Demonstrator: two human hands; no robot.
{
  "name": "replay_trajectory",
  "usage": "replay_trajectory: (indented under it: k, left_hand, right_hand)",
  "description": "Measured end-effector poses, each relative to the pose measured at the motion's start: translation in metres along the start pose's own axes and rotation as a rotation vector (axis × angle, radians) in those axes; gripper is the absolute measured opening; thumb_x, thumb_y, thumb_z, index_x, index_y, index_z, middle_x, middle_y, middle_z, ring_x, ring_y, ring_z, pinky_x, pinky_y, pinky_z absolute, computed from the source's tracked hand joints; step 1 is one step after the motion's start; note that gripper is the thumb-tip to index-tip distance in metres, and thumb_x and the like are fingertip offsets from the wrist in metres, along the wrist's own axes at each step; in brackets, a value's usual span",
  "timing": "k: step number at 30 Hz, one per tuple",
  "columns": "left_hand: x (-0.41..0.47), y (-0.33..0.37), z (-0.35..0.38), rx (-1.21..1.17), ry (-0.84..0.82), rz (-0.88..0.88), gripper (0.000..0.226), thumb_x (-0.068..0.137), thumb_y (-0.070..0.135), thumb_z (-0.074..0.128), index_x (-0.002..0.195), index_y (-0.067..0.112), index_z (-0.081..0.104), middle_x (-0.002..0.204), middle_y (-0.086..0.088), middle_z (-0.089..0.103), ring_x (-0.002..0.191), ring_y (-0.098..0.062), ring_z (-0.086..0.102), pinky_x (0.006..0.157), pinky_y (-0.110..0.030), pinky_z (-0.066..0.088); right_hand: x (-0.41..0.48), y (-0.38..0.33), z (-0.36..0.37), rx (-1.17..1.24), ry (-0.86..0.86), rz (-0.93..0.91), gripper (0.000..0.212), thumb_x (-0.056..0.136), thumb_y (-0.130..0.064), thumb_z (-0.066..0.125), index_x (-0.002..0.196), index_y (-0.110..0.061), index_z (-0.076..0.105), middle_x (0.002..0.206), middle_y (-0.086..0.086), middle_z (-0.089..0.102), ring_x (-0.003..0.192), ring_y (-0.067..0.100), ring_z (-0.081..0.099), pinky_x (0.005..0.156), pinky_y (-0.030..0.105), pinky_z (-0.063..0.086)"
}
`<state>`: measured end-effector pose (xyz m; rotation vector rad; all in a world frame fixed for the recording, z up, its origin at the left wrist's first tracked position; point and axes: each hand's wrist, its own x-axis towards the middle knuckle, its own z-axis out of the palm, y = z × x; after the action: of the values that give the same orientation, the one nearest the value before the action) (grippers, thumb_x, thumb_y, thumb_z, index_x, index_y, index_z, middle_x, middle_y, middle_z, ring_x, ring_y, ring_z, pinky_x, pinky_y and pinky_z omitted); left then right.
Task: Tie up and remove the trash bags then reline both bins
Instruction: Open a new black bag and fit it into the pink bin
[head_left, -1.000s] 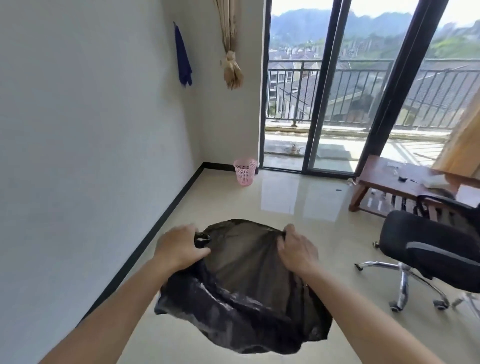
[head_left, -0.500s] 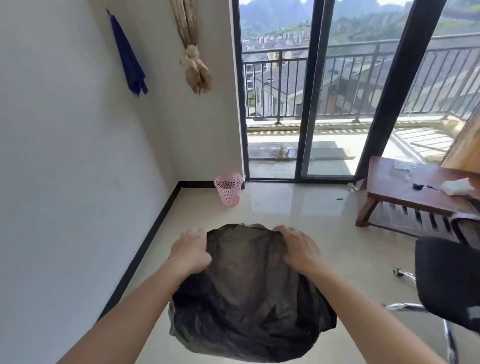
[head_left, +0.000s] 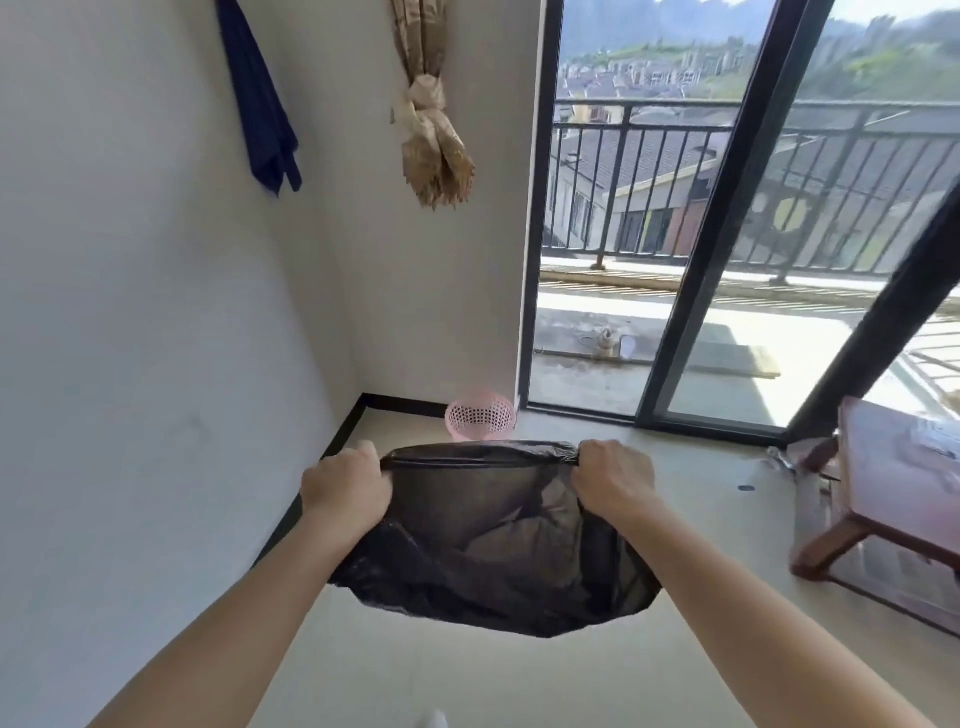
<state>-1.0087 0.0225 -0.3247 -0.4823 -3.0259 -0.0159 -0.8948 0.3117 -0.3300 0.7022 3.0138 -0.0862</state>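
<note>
I hold a black trash bag (head_left: 488, 540) stretched out in front of me above the floor. My left hand (head_left: 345, 488) grips its top edge on the left and my right hand (head_left: 613, 480) grips the same edge on the right, so the rim is pulled taut between them. The rest of the bag hangs down slack and crumpled. A small pink mesh bin (head_left: 480, 415) stands on the floor in the far corner, just beyond the bag's upper edge, with no liner visible in it.
A white wall (head_left: 130, 364) runs along the left. Sliding glass doors (head_left: 675, 260) to a balcony stand ahead. A low wooden table (head_left: 893, 499) is at the right. A blue cloth (head_left: 260, 104) and a tied curtain (head_left: 434, 130) hang on the walls.
I have moved closer to the corner and the pink bin looks larger. My hands have spread apart, pulling the bag's top edge tight. The office chair has left the view.
</note>
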Motion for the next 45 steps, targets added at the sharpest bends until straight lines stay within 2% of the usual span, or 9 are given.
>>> replay_trajectory:
  k: [8,14,17,25,30,33,37,41,45]
  left_hand:
    - [0.244,0.009,0.024,-0.008,-0.116,0.097,0.041,0.098,0.048,0.035,0.104,0.017,0.060,0.102,-0.006,0.070,0.094,-0.029,0.066,0.068,-0.034,0.039]
    - [0.387,0.060,0.049,-0.206,-0.220,0.113,0.023,0.089,0.036,0.039,0.073,0.020,0.043,0.091,-0.005,0.066,0.076,-0.029,0.054,0.065,-0.034,0.040]
    - [0.453,0.093,0.076,-0.276,-0.287,0.073,0.020,0.088,0.029,0.040,0.073,0.018,0.048,0.091,-0.008,0.068,0.080,-0.031,0.057,0.064,-0.034,0.042]
    - [0.626,0.158,0.145,-0.297,-0.360,-0.068,0.021,0.091,0.029,0.044,0.078,0.012,0.047,0.091,-0.010,0.064,0.079,-0.030,0.051,0.062,-0.035,0.035]
    - [0.687,0.163,0.198,-0.499,-0.374,-0.136,0.034,0.090,0.046,0.058,0.087,0.014,0.047,0.082,-0.003,0.059,0.079,-0.029,0.054,0.067,-0.038,0.044]
    - [0.710,0.157,0.256,-0.653,-0.345,-0.168,0.031,0.087,0.036,0.069,0.094,0.013,0.049,0.087,-0.004,0.063,0.085,-0.033,0.061,0.075,-0.045,0.053]
    - [0.729,0.143,0.359,-0.642,-0.335,-0.142,0.014,0.090,0.014,0.061,0.099,0.009,0.051,0.092,-0.011,0.065,0.089,-0.038,0.062,0.074,-0.045,0.051]
    - [0.735,0.125,0.426,-0.588,-0.353,-0.122,0.015,0.087,0.007,0.056,0.091,0.012,0.043,0.081,-0.008,0.055,0.086,-0.040,0.058,0.066,-0.040,0.040]
    - [0.730,0.110,0.456,-0.643,-0.437,-0.118,0.020,0.085,-0.002,0.047,0.095,0.014,0.039,0.084,-0.016,0.059,0.082,-0.039,0.055,0.064,-0.035,0.031]
  right_hand:
    - [0.205,-0.035,-0.007,0.157,-0.082,0.115,0.021,0.092,-0.031,0.043,0.102,-0.016,0.055,0.110,0.008,0.065,0.101,0.029,0.061,0.070,0.035,0.043]
    - [0.340,-0.026,0.004,0.508,-0.149,0.158,0.037,0.084,-0.055,0.062,0.095,-0.021,0.054,0.089,-0.003,0.060,0.083,0.019,0.055,0.062,0.030,0.043]
    - [0.413,-0.023,0.025,0.631,-0.158,0.147,0.034,0.072,-0.033,0.075,0.092,-0.019,0.050,0.085,-0.008,0.051,0.077,0.013,0.049,0.053,0.021,0.031]
    - [0.605,0.009,0.073,0.550,-0.183,0.247,0.012,0.082,-0.008,0.049,0.088,-0.016,0.044,0.090,-0.001,0.047,0.094,0.028,0.054,0.069,0.034,0.036]
    - [0.679,0.017,0.098,0.481,-0.072,0.375,0.014,0.087,-0.012,0.051,0.087,-0.022,0.040,0.094,-0.003,0.042,0.080,0.023,0.044,0.067,0.034,0.034]
    - [0.707,0.013,0.143,0.498,0.024,0.441,0.024,0.083,-0.015,0.054,0.076,-0.033,0.040,0.090,-0.005,0.045,0.076,0.021,0.043,0.067,0.032,0.032]
    - [0.729,-0.004,0.245,0.470,-0.024,0.458,0.010,0.079,-0.010,0.057,0.087,-0.013,0.053,0.098,0.005,0.056,0.090,0.031,0.055,0.067,0.032,0.035]
    - [0.730,-0.033,0.312,0.518,-0.075,0.431,0.017,0.073,0.001,0.053,0.085,-0.011,0.057,0.091,0.005,0.055,0.091,0.032,0.054,0.069,0.031,0.034]
    - [0.727,-0.056,0.341,0.638,-0.191,0.233,0.028,0.064,0.013,0.051,0.078,-0.011,0.054,0.109,0.007,0.060,0.100,0.029,0.055,0.078,0.025,0.036]
